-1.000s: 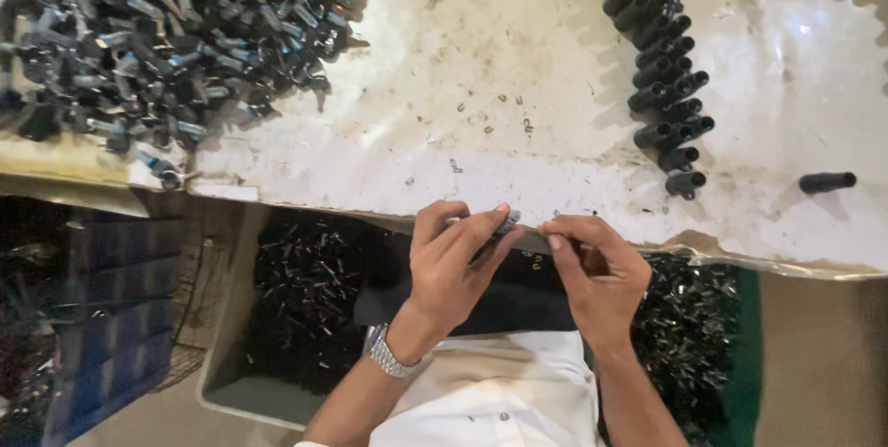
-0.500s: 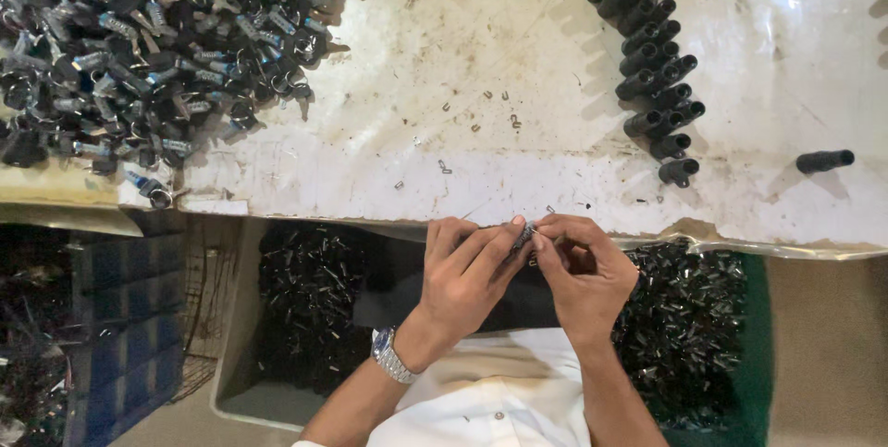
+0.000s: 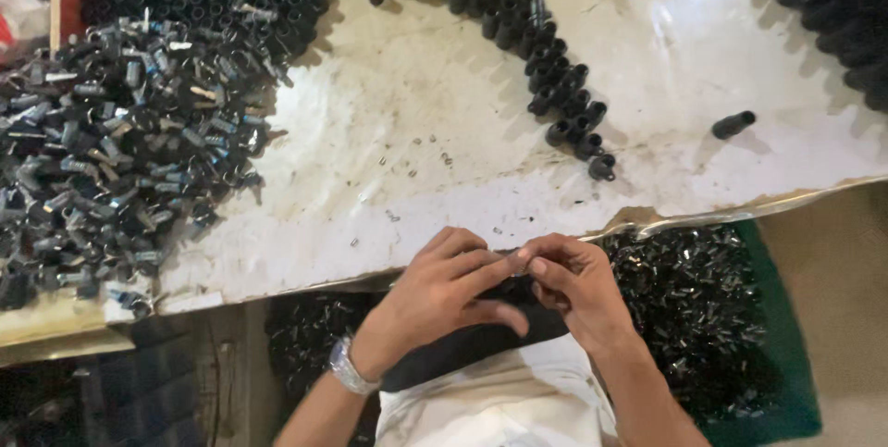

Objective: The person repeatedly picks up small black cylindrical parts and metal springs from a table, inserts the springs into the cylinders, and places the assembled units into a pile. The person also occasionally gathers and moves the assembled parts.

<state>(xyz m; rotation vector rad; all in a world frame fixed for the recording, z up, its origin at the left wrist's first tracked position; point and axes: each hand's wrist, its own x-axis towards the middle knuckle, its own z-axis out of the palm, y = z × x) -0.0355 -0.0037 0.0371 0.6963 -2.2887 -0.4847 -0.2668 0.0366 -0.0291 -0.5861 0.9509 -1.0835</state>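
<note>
Hands [image 3: 513, 294] meeting, pinched part hidden by fingers [image 3: 481, 266], table edge [image 3: 305, 266]

White worn table [image 3: 462, 105] bears heaped grey parts [image 3: 111, 151] and black caps [image 3: 555, 86].

Light's uneven on my feed: glare washes out the white table [image 3: 703, 3] at upper right, with short shadows under the black parts. Below the table edge it's dim and murky. Both hands [image 3: 444, 294] look slightly soft. Frame corners are dark, detail crushed in the piles.
</note>
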